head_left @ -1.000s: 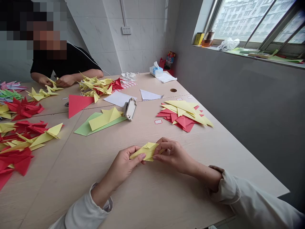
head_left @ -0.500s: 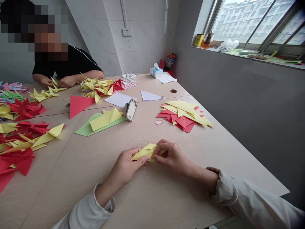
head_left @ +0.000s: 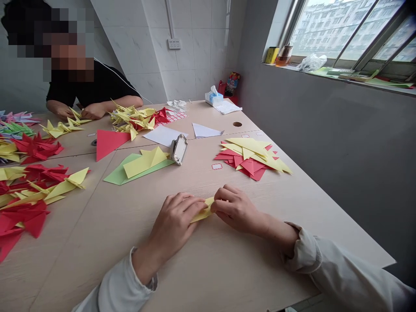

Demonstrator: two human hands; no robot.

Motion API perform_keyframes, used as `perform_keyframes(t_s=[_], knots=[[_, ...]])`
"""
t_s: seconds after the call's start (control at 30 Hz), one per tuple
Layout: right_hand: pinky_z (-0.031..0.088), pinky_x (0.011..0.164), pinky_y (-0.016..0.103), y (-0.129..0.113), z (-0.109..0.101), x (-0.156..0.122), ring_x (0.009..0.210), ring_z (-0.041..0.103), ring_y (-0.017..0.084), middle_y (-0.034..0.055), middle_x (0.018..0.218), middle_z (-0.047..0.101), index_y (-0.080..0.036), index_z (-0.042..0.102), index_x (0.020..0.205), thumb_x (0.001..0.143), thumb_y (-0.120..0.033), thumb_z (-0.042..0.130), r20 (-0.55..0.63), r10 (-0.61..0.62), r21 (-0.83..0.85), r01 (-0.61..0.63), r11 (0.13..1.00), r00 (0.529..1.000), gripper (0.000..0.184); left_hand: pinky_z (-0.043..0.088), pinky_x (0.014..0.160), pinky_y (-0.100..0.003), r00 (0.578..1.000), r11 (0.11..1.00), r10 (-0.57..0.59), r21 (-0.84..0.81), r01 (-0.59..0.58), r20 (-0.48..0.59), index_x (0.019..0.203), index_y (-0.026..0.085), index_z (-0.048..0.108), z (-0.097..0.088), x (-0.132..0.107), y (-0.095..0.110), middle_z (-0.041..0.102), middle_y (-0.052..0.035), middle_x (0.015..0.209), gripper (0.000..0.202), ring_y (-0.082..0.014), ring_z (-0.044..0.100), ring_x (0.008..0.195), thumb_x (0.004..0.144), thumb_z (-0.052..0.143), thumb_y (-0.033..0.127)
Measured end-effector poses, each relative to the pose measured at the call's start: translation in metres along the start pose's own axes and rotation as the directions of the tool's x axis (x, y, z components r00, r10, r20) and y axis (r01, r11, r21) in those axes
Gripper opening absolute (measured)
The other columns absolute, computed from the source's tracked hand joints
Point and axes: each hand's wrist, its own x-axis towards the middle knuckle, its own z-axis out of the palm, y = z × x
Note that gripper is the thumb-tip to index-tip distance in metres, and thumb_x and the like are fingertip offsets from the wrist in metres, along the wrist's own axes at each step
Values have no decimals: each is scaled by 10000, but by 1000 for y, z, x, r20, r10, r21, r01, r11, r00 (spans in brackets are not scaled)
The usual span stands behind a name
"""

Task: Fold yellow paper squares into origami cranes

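Observation:
A small folded yellow paper (head_left: pixel 204 211) lies on the wooden table (head_left: pixel 211 268) between my hands. My left hand (head_left: pixel 175 223) lies palm down over its left part, fingers pressing it flat. My right hand (head_left: pixel 235 208) pinches its right end, fingers curled. Most of the paper is hidden under my fingers.
A pile of red and yellow folded triangles (head_left: pixel 251 158) lies ahead right. A metal hole punch (head_left: pixel 178 149), green and yellow sheets (head_left: pixel 139 164) and a red triangle (head_left: pixel 108 142) lie ahead. Folded paper shapes (head_left: pixel 29 190) crowd the left. Another person (head_left: pixel 84 86) folds paper across the table.
My left hand has turned palm down and come over the yellow paper, pressing it to the table. The paper was held slightly raised before. My right hand keeps its pinch.

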Motion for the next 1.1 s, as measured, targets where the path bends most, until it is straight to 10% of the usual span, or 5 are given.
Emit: perform_keyframes(t_s=[0.17,0.73,1.1], knots=[[431,666,267,7,-6,-4,750,508,154,69,837,579,-173,654,890,858,-130,502,159,-56,82,44,996,986,162,308,826,-348,983,997,28,70,-41,182,1114,306,602,-8,-3,0,651,17,1149,275,-196,533,1034,862,545,212],[395,612,234,-5,-8,13,675,501,126,37,739,565,-146,584,734,800,-86,532,280,227,86,-259,962,933,104,279,841,-390,974,996,32,69,-49,223,968,339,671,-5,-4,-7,625,26,1212,320,-233,492,1103,846,515,88],[395,637,261,-13,0,19,692,489,151,64,752,548,-135,551,735,831,-91,478,287,257,-107,-235,966,923,128,263,834,-362,982,997,21,73,-35,189,875,278,665,-7,-4,-4,671,31,1123,258,-204,515,1069,848,495,86]])
